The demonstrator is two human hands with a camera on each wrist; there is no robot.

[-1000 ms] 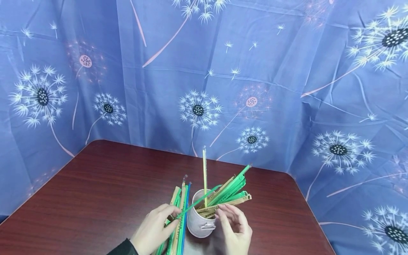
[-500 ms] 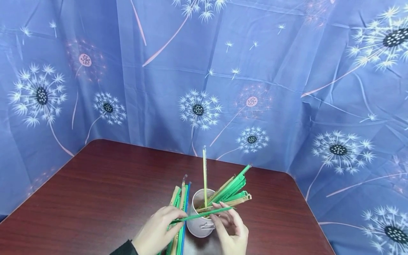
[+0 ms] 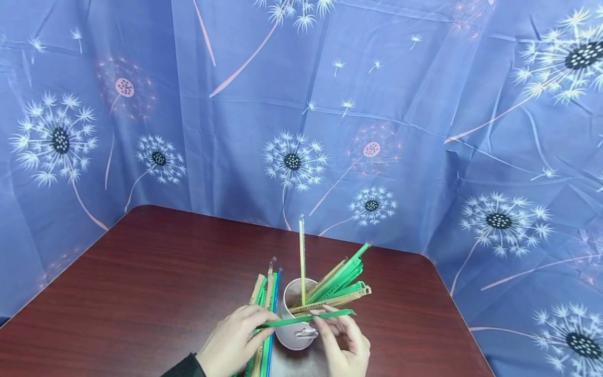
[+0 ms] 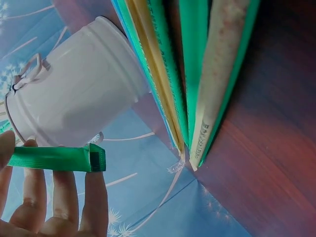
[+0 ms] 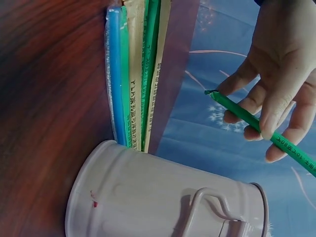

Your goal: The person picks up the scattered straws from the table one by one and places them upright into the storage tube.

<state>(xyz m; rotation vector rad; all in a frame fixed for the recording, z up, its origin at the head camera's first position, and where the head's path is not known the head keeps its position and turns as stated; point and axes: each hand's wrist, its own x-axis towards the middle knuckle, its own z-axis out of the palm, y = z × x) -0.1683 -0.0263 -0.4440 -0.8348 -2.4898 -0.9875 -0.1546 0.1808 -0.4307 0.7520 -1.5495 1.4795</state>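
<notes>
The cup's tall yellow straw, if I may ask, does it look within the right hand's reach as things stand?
Probably yes: the tall yellow straw rises freely above the cup, though the right hand holds a green straw it may need to release.

Your head cam looks fwd/down on your grip from farther back. Your L/R wrist cams, up close & turned sideways, share the green stick (image 4: 54, 158) & nearby cup (image 4: 79, 79).

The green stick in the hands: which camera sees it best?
The head view, because it shows the green stick stretching from the left hand past the right hand. The left wrist view shows only a short piece; the right one shows printing but cuts the stick off.
</notes>
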